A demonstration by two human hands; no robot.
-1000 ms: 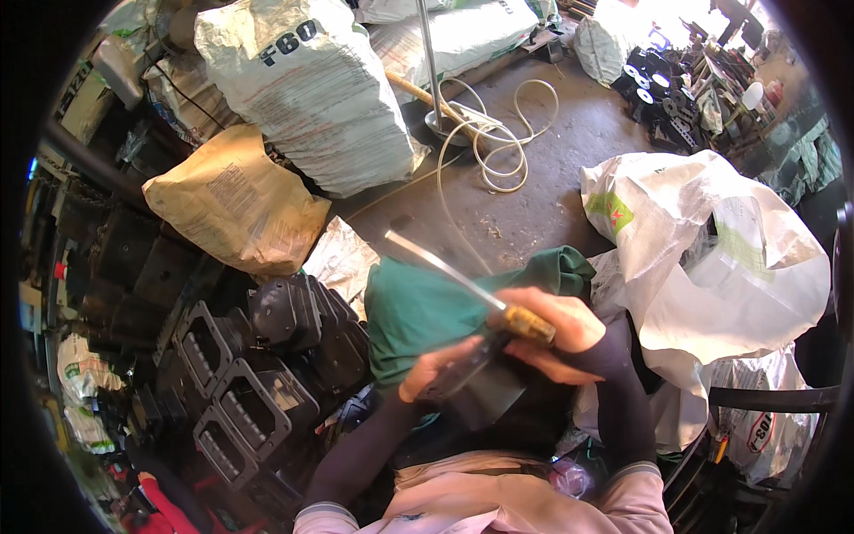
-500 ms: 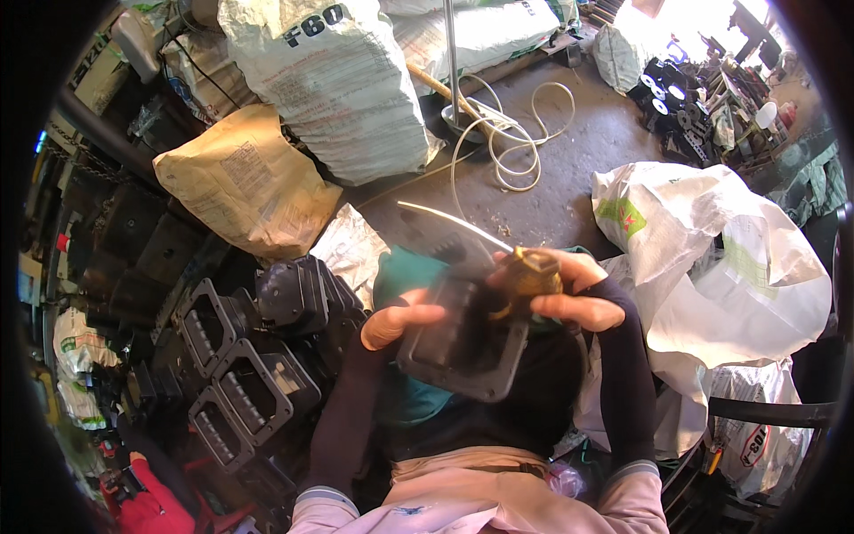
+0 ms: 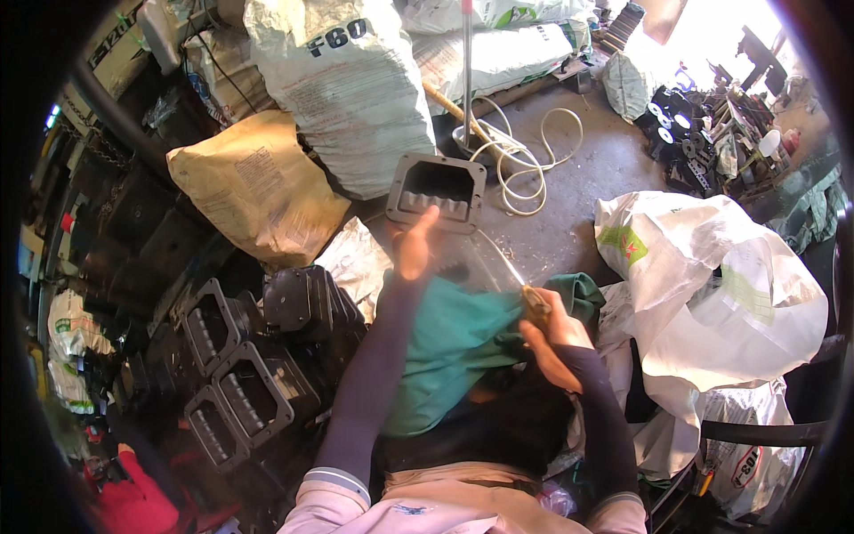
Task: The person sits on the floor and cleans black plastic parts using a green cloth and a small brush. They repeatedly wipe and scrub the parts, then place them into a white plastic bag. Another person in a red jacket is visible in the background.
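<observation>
At the top of my reach, my left hand grips a black flanged plastic housing by its near edge. Its wide rectangular opening has a wavy inner wall, and small holes sit in the rim. My right hand is closed round the yellow-brown handle of a thin-bladed tool. The pale blade points away and left, toward the housing but apart from it. Beneath both hands, a green cloth covers my lap. Most of my left fingers are hidden behind the housing.
Several similar black housings are stacked at the left. A brown paper sack and a big white sack stand beyond them. A pale hose coils on the floor. An opened white sack is at the right; a person in red is at lower left.
The housing has moved from over my lap, up and away, in my left hand, its opening now showing. My right hand has drawn apart from it and lower, still holding the tool.
</observation>
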